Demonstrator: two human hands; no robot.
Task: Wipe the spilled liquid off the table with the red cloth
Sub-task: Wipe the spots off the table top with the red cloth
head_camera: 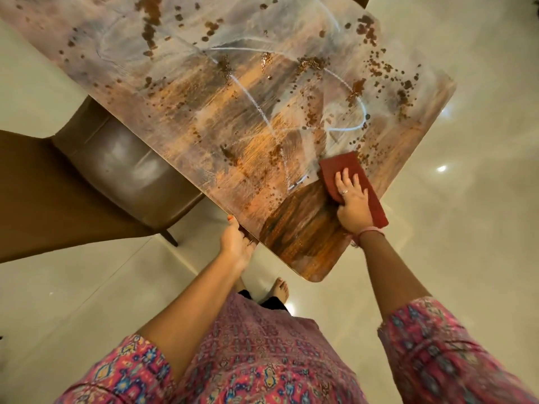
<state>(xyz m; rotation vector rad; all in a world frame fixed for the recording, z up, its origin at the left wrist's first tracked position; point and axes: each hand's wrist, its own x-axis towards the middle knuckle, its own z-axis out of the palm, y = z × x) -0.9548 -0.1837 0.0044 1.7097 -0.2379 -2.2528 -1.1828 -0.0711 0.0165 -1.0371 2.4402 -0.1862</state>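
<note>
While your right hand [351,196] lies flat, fingers spread, pressing the red cloth [354,186] onto the table [204,118] near its right edge, your left hand [237,240] grips the near edge, thumb on top and fingers curled underneath; that steadies you, but watch the hazards. A corner of the cloth already overhangs the edge, so a stroke toward it would likely push liquid onto the pale floor [466,141], where your bare foot [281,288] stands; slipping becomes a real risk. Brown droplets [379,68] and white streaks [253,100] cover most of the surface ahead; a soaked cloth may only smear them; drips could also reach the brown chair [122,164] tucked just beside the left edge.
</note>
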